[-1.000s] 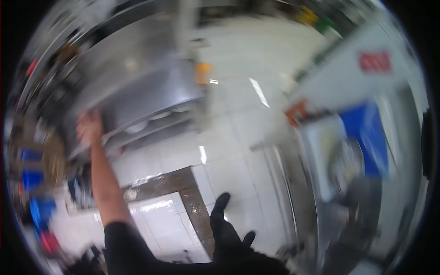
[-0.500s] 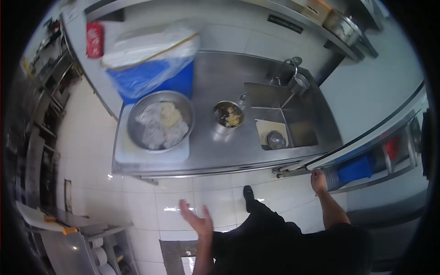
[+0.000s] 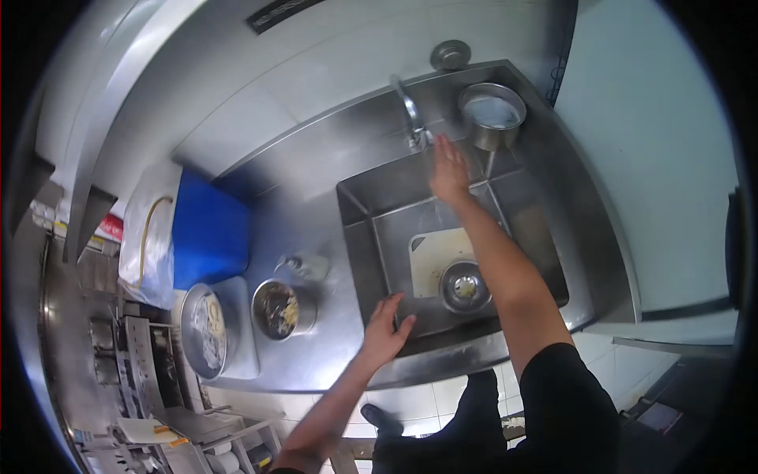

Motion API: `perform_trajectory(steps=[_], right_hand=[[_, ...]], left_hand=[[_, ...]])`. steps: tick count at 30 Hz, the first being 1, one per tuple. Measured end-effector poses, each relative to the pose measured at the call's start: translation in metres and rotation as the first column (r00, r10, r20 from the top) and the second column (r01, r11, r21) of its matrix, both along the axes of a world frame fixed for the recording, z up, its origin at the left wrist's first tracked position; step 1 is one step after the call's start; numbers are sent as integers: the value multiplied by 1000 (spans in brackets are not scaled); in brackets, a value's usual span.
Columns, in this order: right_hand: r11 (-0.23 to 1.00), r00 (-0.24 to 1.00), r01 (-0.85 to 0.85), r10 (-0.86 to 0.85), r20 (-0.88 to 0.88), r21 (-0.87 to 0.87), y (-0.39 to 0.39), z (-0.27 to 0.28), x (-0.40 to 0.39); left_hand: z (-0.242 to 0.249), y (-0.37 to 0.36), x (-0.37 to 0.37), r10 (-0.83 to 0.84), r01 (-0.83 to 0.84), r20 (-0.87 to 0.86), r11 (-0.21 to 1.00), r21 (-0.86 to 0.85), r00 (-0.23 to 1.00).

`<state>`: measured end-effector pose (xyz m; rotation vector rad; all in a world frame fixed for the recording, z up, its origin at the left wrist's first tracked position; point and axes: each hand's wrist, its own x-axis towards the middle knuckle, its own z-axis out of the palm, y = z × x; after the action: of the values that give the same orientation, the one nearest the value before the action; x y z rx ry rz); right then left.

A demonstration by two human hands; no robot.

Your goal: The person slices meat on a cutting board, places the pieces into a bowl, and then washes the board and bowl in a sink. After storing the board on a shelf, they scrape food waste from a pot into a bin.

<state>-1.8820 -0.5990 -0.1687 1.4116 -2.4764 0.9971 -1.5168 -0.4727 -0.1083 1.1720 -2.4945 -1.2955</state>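
My right hand (image 3: 450, 170) reaches over the sink (image 3: 359, 229), its fingertips at the base of the metal faucet (image 3: 410, 114). Its fingers look stretched out and hold nothing visible. Over the sink's front left edge is my left hand (image 3: 387, 330), fingers apart and empty. A white cutting board (image 3: 426, 257) lies in the sink, with a small metal bowl (image 3: 464, 287) beside and partly over it. On the counter to the left stands a metal pot (image 3: 284, 309) with dark and yellowish contents.
A large metal bowl (image 3: 204, 330) rests on a white board (image 3: 241, 328) at the left, near a blue container (image 3: 207, 229) with plastic over it. Behind the sink's right part stands a pot with whitish contents (image 3: 493, 112). Shelving is at lower left.
The view has moved closer to the sink. My right hand has gone from the open drawer or cabinet at the right to the faucet. My left hand has come up to the sink's front edge.
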Motion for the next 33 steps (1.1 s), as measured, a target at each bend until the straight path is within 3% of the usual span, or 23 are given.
perform_trajectory(steps=[1, 4, 5, 9, 11, 14, 15, 17, 18, 20, 22, 25, 28, 29, 33], right_hand=[[999, 995, -33, 34, -92, 13, -10, -1, -13], [973, 976, -64, 107, -188, 221, -23, -26, -39], [969, 975, -60, 108, -193, 238, -24, -30, -44], [956, 964, -154, 202, -176, 250, -12, -23, -54], [957, 953, -218, 251, -168, 191, 3, -3, -66], [985, 983, -164, 159, -87, -49, 25, 67, -100], [990, 990, -125, 128, -53, 69, 29, 94, -115], [958, 994, -89, 102, -35, 274, 20, 123, -160], [926, 993, -89, 113, -44, 368, 15, 122, -184], [861, 928, -149, 292, -232, 487, 8, 95, -227], [712, 942, -129, 306, -140, 690, -3, 98, -234], [603, 939, -67, 308, -155, 795, -16, 119, -232], [667, 928, -5, 280, -245, 745, -18, 114, -234], [666, 926, 45, 253, -282, 745, -20, 111, -238], [862, 922, 211, -20, -386, 460, -3, 137, -211]], left_hand=[[-32, -3, -28, 60, -70, 81, 988, 138, 995], [-161, -1, -75, 55, -36, 243, 996, -81, 969], [-182, -2, -91, 74, -85, 322, 996, 21, 944], [-204, -9, -143, 200, -279, 543, 958, 67, 816], [-227, -14, -153, 139, -308, 610, 934, 182, 781], [-265, -32, -165, 74, -273, 635, 936, 222, 769], [-272, -31, -170, 60, -257, 640, 941, 219, 766], [-275, -45, -184, 12, -89, 605, 991, 98, 796], [-268, -52, -193, 53, -99, 588, 994, 46, 807], [-254, -73, -204, 53, -30, 580, 998, -49, 813], [-236, -94, -211, 42, -6, 578, 998, -63, 815], [-211, -119, -214, 71, -78, 508, 997, -7, 859], [-227, -139, -207, 142, -155, 225, 987, 42, 964], [-240, -142, -209, 188, -173, 195, 981, -90, 963], [-195, -144, -216, 243, -231, 112, 966, -112, 963]])
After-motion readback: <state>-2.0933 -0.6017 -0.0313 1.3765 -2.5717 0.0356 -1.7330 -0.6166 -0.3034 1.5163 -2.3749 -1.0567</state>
